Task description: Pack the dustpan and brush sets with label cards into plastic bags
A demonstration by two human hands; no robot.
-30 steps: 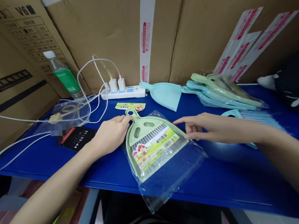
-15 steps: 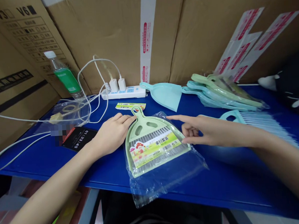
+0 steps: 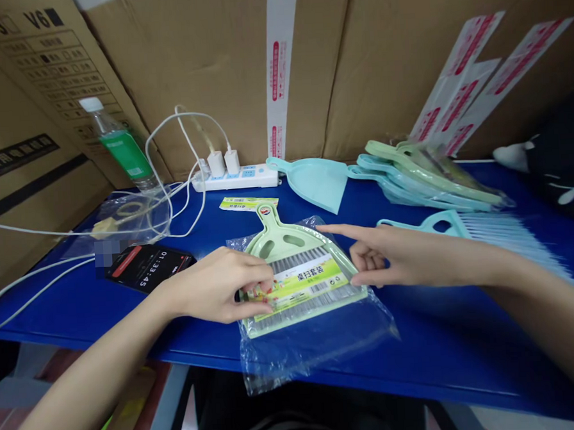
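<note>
A green dustpan with a grey-bristled brush lies in front of me inside a clear plastic bag. Its handle points away from me. Across the brush runs a yellow-green printed label. My left hand bends over the pan's left side, fingers curled at the label's left end; it seems to grip the bag film, though the fingertips partly hide this. My right hand rests at the pan's right edge, index finger stretched along the bag, thumb apart, other fingers folded in, holding nothing visible.
Behind stand a loose blue dustpan and a pile of bagged sets. A blue brush lies beyond my right forearm. At left are a phone, a bottle, cables and a power strip. Another label lies behind the pan.
My left hand has moved from beside the handle down and right onto the label's left end. The bag's left side has shifted left. My right hand stays nearly in place.
</note>
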